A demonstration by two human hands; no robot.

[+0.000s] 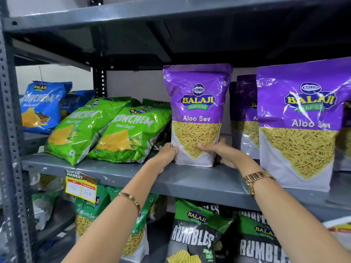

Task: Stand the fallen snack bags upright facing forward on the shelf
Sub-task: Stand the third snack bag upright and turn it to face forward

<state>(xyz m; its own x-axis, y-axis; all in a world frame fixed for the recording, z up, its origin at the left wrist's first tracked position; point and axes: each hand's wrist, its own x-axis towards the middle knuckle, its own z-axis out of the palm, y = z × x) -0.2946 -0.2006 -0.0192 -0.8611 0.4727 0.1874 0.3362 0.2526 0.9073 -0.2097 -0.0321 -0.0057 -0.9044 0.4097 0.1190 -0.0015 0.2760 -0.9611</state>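
Observation:
A purple Aloo Sev bag (196, 111) stands upright on the grey shelf (190, 179), label facing forward. My left hand (167, 154) grips its lower left edge and my right hand (222, 153) holds its lower right side, fingers wrapped behind. To the right, another purple Aloo Sev bag (302, 126) stands upright near the shelf's front, with more purple bags (245, 114) behind it. Left of the held bag, two green Crunchem bags (131, 133) (77, 130) lie leaning back, tilted on the shelf.
Blue Crunchem bags (43, 107) stand at the far left, behind the steel upright (9, 130). A yellow price tag (80, 186) hangs from the shelf edge. Below are Ratlami Sev bags (87, 217) and black Rumbles bags (191, 238). An upper shelf (171, 14) hangs overhead.

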